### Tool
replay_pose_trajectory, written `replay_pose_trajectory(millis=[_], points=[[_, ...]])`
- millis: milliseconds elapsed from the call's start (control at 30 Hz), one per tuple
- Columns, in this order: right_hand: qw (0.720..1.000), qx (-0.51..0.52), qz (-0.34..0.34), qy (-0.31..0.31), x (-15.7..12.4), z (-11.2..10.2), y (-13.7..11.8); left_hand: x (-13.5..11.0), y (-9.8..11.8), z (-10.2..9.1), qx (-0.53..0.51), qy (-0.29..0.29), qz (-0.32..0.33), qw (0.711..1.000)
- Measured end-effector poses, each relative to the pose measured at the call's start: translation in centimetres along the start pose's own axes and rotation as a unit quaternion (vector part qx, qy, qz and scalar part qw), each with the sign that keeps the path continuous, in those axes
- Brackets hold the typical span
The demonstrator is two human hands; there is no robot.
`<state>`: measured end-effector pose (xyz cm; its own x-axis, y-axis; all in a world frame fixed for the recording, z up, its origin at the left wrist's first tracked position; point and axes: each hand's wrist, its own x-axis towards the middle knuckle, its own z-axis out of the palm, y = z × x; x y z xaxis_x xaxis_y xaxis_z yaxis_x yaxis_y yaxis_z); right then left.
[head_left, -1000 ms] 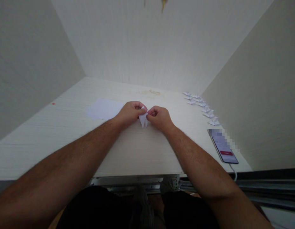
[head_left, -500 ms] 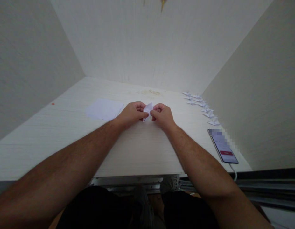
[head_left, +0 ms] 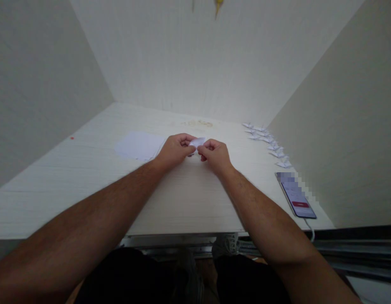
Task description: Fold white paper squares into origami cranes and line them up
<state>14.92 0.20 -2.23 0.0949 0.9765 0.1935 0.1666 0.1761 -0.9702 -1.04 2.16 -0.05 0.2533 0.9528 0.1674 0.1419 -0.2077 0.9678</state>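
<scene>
Head view: folded paper is pinched in fingers of left hand and right hand; white sheets are laid left of it.

A slim, rectangular smartphone with a lit screen lies at the lower right, a white cable at its near end. A small red spot shows at left, a grey laced shoe at bottom centre.

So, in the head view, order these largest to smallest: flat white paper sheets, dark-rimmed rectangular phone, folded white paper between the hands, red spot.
1. Paper sheets and phone: too alike to rank, the phone being nearer.
2. Folded paper, partly covered.
3. Red spot.
</scene>
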Motion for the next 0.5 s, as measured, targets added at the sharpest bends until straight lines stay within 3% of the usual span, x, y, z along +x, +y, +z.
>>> replay_pose_trajectory(millis=[200,367,500], points=[[0.999,0.035,0.015,0.038,0.1,0.2,-0.3,0.0,-0.3,-0.1,0.02,0.024,0.019,0.999],[0.985,0.137,0.071,0.079,-0.1,0.8,-1.2,0.0,-0.4,0.8,-0.133,0.071,-0.07,0.986],[0.982,0.146,0.102,0.061,-0.2,1.1,-1.6,0.0,-0.2,1.3,-0.215,0.081,-0.096,0.968]])
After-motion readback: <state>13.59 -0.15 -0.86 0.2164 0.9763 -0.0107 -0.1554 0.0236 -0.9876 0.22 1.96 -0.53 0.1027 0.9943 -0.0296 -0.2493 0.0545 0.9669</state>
